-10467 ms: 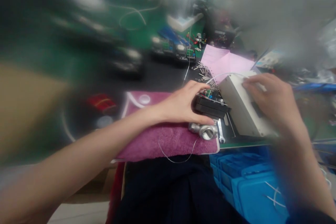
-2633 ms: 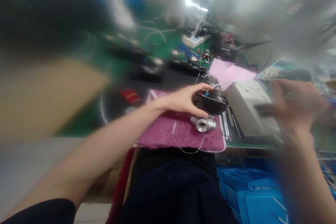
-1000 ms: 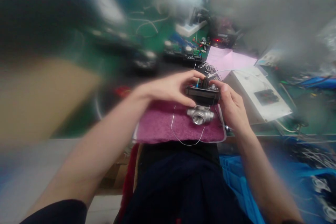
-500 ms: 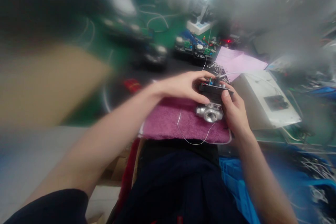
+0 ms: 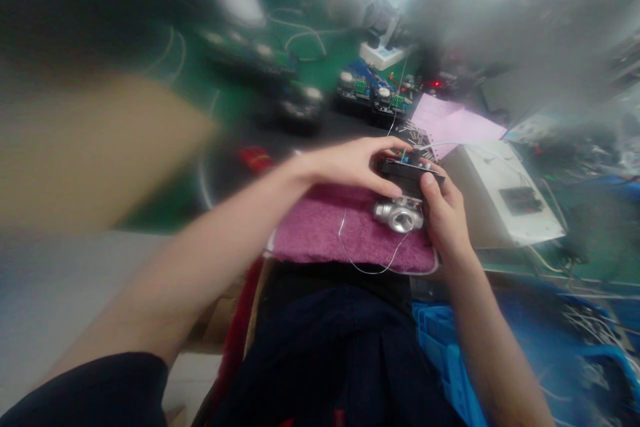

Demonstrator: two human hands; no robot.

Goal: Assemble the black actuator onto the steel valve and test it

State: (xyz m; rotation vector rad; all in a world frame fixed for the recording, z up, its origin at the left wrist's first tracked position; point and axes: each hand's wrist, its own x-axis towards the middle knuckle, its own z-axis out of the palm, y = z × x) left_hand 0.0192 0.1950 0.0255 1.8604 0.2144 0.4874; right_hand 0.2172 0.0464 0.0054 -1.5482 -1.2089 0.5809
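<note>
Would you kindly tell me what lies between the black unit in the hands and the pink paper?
In the head view, small loose metal pieces and a white cable lie between the black unit and the pink paper.

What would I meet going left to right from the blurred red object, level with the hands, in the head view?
Bare left hand, black rectangular housing, bare right hand, white box with dark panel.

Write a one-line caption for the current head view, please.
Left hand and right hand hold a black device above a metal fitting.
</note>
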